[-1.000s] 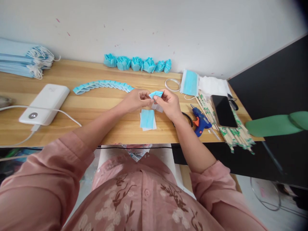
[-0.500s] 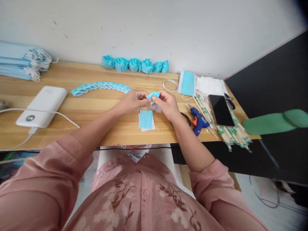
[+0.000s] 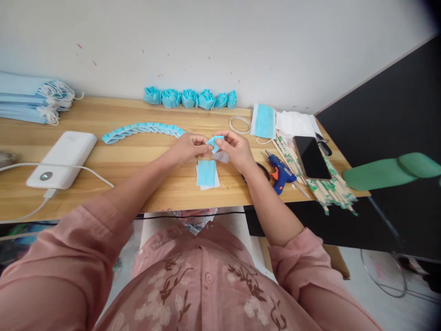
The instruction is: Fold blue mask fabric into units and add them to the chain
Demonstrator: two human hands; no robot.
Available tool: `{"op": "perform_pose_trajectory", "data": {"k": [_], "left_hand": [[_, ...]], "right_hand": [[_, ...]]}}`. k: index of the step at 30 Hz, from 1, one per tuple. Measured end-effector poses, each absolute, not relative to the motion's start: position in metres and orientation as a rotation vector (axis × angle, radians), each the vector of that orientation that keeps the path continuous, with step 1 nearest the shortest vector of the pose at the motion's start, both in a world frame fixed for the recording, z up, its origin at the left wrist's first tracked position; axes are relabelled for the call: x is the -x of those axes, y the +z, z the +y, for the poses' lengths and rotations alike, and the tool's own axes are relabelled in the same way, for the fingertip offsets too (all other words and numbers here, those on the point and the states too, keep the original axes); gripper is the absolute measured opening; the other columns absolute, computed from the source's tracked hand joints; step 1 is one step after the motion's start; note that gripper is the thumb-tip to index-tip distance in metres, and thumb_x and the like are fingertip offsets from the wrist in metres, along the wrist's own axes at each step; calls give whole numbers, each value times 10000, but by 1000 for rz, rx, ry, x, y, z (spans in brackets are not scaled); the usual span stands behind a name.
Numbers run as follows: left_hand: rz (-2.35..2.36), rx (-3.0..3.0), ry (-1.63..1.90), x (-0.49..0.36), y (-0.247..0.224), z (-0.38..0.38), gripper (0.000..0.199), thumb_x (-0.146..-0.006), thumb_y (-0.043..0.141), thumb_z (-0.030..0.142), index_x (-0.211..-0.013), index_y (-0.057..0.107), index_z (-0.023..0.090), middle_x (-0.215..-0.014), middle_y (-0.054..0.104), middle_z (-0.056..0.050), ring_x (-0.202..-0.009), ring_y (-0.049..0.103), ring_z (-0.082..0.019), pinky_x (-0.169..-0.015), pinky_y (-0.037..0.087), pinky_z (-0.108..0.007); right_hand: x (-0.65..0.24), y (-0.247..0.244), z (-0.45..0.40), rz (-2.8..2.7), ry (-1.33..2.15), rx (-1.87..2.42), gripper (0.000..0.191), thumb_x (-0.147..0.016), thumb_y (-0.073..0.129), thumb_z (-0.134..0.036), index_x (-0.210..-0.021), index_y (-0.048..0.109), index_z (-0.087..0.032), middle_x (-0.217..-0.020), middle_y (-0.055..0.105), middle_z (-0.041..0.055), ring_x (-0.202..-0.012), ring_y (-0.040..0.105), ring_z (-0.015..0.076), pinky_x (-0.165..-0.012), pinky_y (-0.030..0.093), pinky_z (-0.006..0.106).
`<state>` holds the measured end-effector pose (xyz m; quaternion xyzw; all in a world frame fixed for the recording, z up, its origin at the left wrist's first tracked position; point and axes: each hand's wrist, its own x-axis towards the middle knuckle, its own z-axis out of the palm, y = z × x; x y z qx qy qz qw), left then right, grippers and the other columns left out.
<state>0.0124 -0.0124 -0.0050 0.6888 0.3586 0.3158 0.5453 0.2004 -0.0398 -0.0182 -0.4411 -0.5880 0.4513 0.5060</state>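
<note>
Between my two hands is a small folded piece of blue mask fabric [image 3: 215,142], held above the table. My left hand [image 3: 190,147] pinches its left corner. The fingers and thumb of my right hand [image 3: 237,148] grip its right side. Just below lie blue fabric squares [image 3: 206,173] with white ones under them. A whitish sheer piece [image 3: 220,157] lies partly hidden beneath my hands. A curved row of folded blue pieces [image 3: 141,130] reaches to behind my left hand.
Blue fabric flowers [image 3: 189,98] line the wall. Stacked masks [image 3: 27,99] and a white power bank [image 3: 62,158] stand left. Rightward are a tape roll [image 3: 240,124], a mask [image 3: 263,121], a blue glue gun [image 3: 280,172], a phone [image 3: 312,157], wrapped chopsticks [image 3: 332,195] and a green bottle [image 3: 379,174].
The folded blue piece has been tilted between my fingers, and its shape looks different. The whole view has shifted slightly; the things on the table keep their places.
</note>
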Motion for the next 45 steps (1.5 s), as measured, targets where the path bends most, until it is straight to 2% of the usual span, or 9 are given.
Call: {"op": "perform_pose_trajectory", "data": {"k": [4, 10, 20, 29, 36, 41, 43, 45], "left_hand": [[844, -1640, 720, -14, -9, -12, 261, -746, 734, 357, -626, 616, 157, -541, 579, 17, -497, 482, -78, -515, 373, -217], [815, -1646, 740, -12, -6, -11, 312, -770, 731, 387, -612, 584, 162, -557, 578, 11, -504, 478, -76, -533, 383, -223], [834, -1649, 748, -12, -11, -8, 345, -743, 746, 421, -601, 587, 150, -535, 553, 15, -492, 439, -67, -508, 332, -218], [839, -1602, 793, -15, -11, -9, 342, -716, 736, 449, -620, 578, 161, -542, 573, 8, -500, 445, -76, -527, 338, -229], [888, -1586, 816, -13, -5, -9, 300, -689, 730, 410, -599, 587, 162, -541, 582, 7, -520, 452, -85, -543, 337, -237], [891, -1559, 843, -12, -1, -12, 312, -692, 730, 421, -589, 588, 163, -534, 569, 13, -520, 437, -81, -543, 311, -239], [882, -1560, 837, -12, 0, -13, 309, -692, 732, 419, -592, 590, 163, -533, 562, 16, -516, 430, -80, -540, 305, -240], [878, -1553, 833, -12, 1, -13, 304, -687, 735, 415, -595, 592, 163, -535, 561, 16, -513, 426, -79, -536, 304, -239]], "right_hand": [[-200, -22, -39, -1425, 1070, 1093, 438, -647, 835, -583, -818, 670, -215, -718, 664, -35, -648, 597, 117, -638, 541, 267], [-204, -17, -41, -1424, 1064, 1020, 359, -803, 710, -572, -813, 698, -213, -750, 693, -14, -696, 645, 130, -695, 551, 281], [-202, -19, -42, -1493, 1072, 1136, 281, -747, 751, -461, -732, 619, -213, -691, 629, -33, -677, 605, 133, -682, 520, 284], [-203, -17, -41, -1487, 972, 1146, 305, -781, 716, -493, -733, 625, -207, -655, 614, -35, -632, 593, 118, -628, 473, 255], [-220, -9, -36, -1068, 675, 1111, 396, -796, 682, -612, -791, 627, -220, -708, 600, -33, -641, 569, 95, -655, 512, 239], [-207, -4, -42, -1267, 914, 1146, 443, -699, 771, -614, -854, 691, -208, -758, 673, -21, -649, 598, 102, -646, 525, 249], [-201, 1, -40, -1384, 963, 1167, 415, -659, 812, -571, -804, 685, -203, -713, 664, -30, -633, 588, 103, -629, 518, 248], [-201, 9, -37, -1429, 893, 1197, 355, -691, 802, -522, -745, 666, -198, -661, 636, -38, -603, 563, 95, -613, 501, 238]]}}
